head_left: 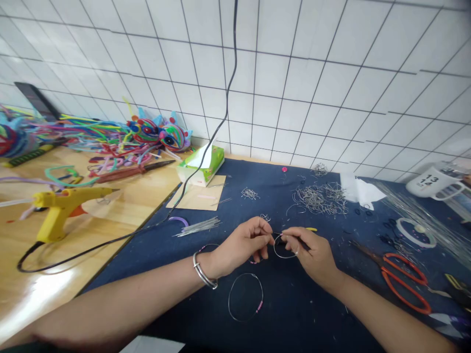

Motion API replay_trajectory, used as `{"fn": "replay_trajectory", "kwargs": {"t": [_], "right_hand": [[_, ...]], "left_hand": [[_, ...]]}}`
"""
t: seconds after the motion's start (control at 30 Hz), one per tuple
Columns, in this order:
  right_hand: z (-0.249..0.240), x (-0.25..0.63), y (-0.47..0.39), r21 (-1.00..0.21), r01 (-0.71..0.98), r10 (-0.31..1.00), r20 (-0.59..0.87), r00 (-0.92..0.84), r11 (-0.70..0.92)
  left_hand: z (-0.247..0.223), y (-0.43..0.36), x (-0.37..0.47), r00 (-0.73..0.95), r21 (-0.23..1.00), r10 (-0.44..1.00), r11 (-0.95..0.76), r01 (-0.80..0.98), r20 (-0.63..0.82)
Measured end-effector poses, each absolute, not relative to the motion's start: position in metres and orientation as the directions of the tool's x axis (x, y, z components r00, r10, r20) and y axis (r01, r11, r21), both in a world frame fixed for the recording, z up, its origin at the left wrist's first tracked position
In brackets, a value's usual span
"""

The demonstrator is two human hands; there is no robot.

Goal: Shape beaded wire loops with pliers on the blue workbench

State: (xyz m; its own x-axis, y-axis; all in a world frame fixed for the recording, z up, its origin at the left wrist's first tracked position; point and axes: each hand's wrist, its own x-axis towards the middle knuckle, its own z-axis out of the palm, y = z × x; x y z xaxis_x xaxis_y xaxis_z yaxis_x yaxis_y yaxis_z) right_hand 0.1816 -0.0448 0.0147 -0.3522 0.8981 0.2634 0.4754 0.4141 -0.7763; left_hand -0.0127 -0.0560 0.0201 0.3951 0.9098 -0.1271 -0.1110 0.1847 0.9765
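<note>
Finished wire ring [245, 297] with pink beads, laid flat on surface [294, 314] nearest me.
Beyond it, my left hand [241, 245] and right hand [312, 252] each pinch a small wire loop [284, 246], held raised between fingertips to steady it; orange scissors [405, 282] lie to the right.

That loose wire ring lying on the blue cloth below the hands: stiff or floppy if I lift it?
The wire ring is very thin, so it is probably light and springy, flexing out of round under a pinch. Its small pink beads may slide along it. Lying flat on the blue cloth, it seems unlikely to roll.
</note>
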Motion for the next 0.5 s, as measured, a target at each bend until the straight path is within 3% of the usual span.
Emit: {"fn": "replay_trajectory", "kwargs": {"t": [0.13,0.3,0.4,0.5], "right_hand": [[0.0143,0.1823,-0.0460,-0.778,0.457,0.891,0.290,-0.348,0.432],[0.0145,0.1821,-0.0472,-0.781,0.437,0.885,0.310,-0.348,0.446],[0.0146,0.1817,-0.0479,-0.775,0.442,0.880,0.304,-0.364,0.451],[0.0141,0.1816,-0.0480,-0.755,0.451,0.869,0.321,-0.377,0.475]], "left_hand": [[0.0161,-0.0563,-0.0129,0.434,0.940,0.873,0.311,-0.141,-0.224],[0.0169,-0.0594,-0.0123,0.600,0.803,0.694,0.580,-0.139,-0.397],[0.0174,-0.0616,-0.0111,0.649,0.734,0.643,0.653,-0.186,-0.407],[0.0168,-0.0627,-0.0108,0.634,0.720,0.678,0.642,-0.264,-0.373]]}}
